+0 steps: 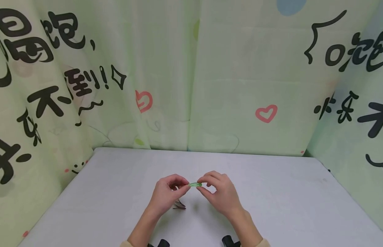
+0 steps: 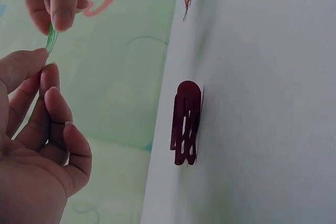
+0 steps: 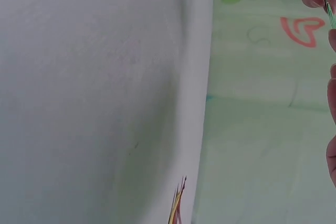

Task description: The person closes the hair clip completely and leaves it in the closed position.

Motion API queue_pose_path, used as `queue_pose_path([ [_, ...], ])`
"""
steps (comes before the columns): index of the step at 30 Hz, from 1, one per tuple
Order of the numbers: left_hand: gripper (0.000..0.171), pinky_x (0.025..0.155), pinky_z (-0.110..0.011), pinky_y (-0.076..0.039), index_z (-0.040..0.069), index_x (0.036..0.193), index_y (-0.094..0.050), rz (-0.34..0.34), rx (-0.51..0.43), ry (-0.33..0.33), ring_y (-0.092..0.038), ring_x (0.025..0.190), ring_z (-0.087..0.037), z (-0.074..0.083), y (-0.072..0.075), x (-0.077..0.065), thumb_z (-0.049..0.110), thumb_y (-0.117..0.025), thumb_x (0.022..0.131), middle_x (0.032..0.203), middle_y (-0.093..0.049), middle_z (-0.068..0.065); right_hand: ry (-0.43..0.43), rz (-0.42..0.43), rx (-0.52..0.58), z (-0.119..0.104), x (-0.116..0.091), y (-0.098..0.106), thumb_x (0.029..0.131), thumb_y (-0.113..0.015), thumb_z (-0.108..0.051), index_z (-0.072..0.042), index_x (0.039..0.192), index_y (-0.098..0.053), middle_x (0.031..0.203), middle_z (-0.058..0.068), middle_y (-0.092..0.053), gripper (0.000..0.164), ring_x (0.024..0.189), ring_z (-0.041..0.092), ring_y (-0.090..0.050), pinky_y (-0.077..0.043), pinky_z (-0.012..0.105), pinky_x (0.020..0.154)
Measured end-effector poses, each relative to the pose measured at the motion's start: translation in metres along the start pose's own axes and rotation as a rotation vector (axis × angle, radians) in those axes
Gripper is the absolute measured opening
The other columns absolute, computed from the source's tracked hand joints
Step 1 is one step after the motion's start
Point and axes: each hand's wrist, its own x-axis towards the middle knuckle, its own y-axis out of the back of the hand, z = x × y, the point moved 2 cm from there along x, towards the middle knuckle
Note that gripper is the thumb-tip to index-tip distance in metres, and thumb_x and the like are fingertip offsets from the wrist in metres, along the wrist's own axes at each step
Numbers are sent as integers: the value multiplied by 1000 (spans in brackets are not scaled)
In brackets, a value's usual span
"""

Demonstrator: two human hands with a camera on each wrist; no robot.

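Note:
Between both hands is a small green bundle of thin strips (image 1: 195, 184), which looks like stacked snap hair clips seen edge-on. My left hand (image 1: 168, 192) pinches its left end between thumb and fingertips, and my right hand (image 1: 220, 192) pinches the other end. Dark red snap hair clips (image 2: 187, 124), stacked together, lie on the table in the left wrist view. Thin yellow and red strips (image 3: 177, 203), cut off by the frame, show at the bottom of the right wrist view. Fingers hide the green bundle's ends.
A white table (image 1: 271, 192) stretches beneath the hands. Pale green printed curtains (image 1: 225, 68) hang at its back and sides. Black devices (image 1: 230, 241) show beside the forearms at the head view's lower edge.

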Motion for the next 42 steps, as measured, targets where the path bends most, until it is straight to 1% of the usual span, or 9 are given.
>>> queue_pose_path([
  [6, 9, 75, -29, -47, 12, 96, -76, 1, 75, -3, -60, 84, -16, -4, 6, 3, 15, -79, 88, 84, -67, 6, -61, -15, 5, 7, -2, 3, 69, -90, 1, -14, 90, -75, 89, -9, -69, 30, 68, 10, -57, -45, 27, 64],
  [15, 10, 77, -31, -49, 9, 98, -76, -20, 149, 1, -61, 86, -14, -15, 17, 5, 14, -77, 90, 85, -67, 8, -190, -43, 25, 21, -10, 6, 70, -90, 1, -13, 90, -75, 89, -8, -69, 29, 69, 12, -58, -50, 34, 59],
  [21, 7, 71, -29, -49, 11, 96, -76, -30, 195, 12, -61, 85, -15, -28, 23, 4, 12, -77, 89, 86, -68, 8, -271, -63, 22, 27, -12, 11, 71, -89, 1, -14, 90, -76, 89, -8, -69, 28, 70, 14, -59, -53, 33, 60],
  [27, 7, 69, -29, -47, 13, 97, -77, -96, 262, 23, -60, 84, -14, -36, 30, 10, 13, -76, 90, 86, -68, 9, -319, -61, 24, 36, -11, 21, 71, -88, 4, -14, 90, -76, 87, -7, -68, 29, 71, 16, -60, -49, 28, 60],
  [30, 6, 69, -30, -48, 14, 97, -76, -139, 297, 28, -59, 83, -14, -39, 33, 15, 13, -76, 90, 87, -67, 9, -358, -83, 28, 43, -11, 24, 73, -87, 3, -14, 92, -77, 87, -5, -68, 27, 72, 17, -59, -48, 26, 60],
  [34, 6, 70, -30, -49, 14, 97, -76, -212, 351, 40, -58, 83, -14, -41, 36, 21, 14, -75, 91, 88, -66, 8, -483, -144, 51, 54, -13, 28, 77, -85, 0, -14, 95, -77, 89, -4, -67, 24, 74, 16, -60, -50, 25, 60],
  [37, 7, 72, -30, -48, 14, 97, -75, -273, 382, 51, -57, 81, -15, -43, 37, 24, 13, -76, 91, 87, -65, 8, -579, -201, 41, 64, -14, 31, 81, -84, -4, -14, 97, -77, 91, -4, -65, 21, 76, 15, -60, -51, 26, 63],
  [39, 8, 72, -30, -48, 13, 97, -74, -314, 396, 54, -56, 80, -14, -44, 37, 25, 11, -77, 90, 86, -64, 7, -625, -243, 24, 71, -15, 33, 83, -83, -7, -14, 99, -76, 91, -5, -65, 18, 78, 15, -60, -51, 27, 66],
  [42, 9, 72, -30, -47, 13, 97, -74, -363, 408, 59, -56, 79, -14, -45, 37, 26, 9, -76, 90, 85, -63, 7, -663, -299, -13, 81, -18, 35, 85, -82, -10, -13, 100, -76, 93, -3, -65, 17, 81, 16, -57, -49, 30, 68],
])
